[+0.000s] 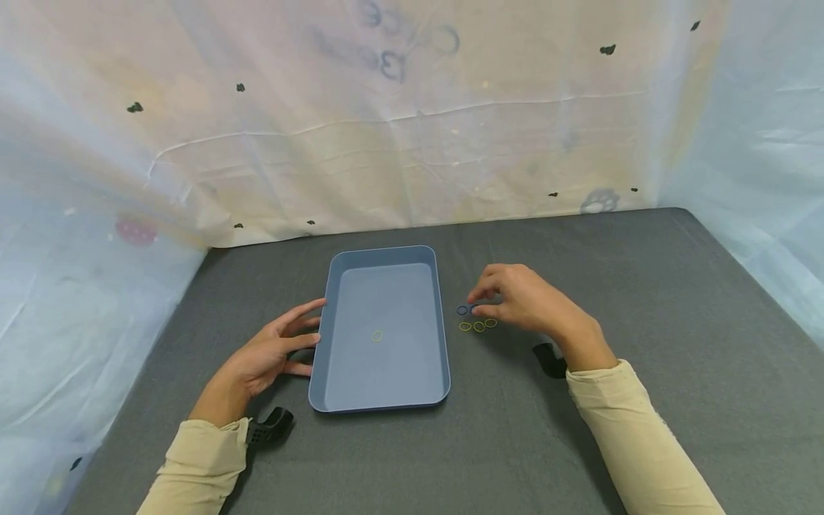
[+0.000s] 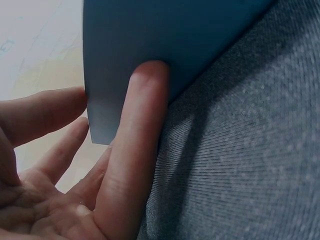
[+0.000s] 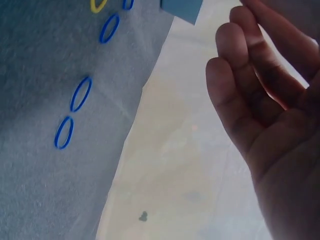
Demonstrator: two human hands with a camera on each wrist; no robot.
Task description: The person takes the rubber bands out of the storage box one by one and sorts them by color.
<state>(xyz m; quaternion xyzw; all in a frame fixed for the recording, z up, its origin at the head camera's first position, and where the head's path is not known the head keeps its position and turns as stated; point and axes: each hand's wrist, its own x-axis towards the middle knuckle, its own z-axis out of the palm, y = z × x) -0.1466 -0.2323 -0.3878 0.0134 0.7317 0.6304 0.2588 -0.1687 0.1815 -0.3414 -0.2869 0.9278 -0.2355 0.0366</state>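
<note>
A shallow blue-grey tray (image 1: 384, 402) lies on the cloth, with one thin yellow rubber band (image 1: 373, 336) inside. Along the tray's left side my left hand (image 1: 264, 355) rests its spread fingertips; a finger (image 2: 137, 140) touches the outer wall (image 2: 107, 45) in the left wrist view. Right of the tray, my right hand (image 1: 521, 297) hovers over small rubber bands, thumb and index apart close by a blue band (image 1: 458, 310). A row of yellow bands (image 1: 475, 327) lies just below. The right wrist view shows several blue bands (image 3: 57, 140) beside loosely bent fingers (image 3: 222, 85).
Dark grey cloth (image 1: 515, 450) covers the table. Behind it hangs a pale printed sheet (image 1: 418, 164), with more sheeting (image 1: 58, 343) at both sides. Black straps (image 1: 273, 425) sit at the wrists.
</note>
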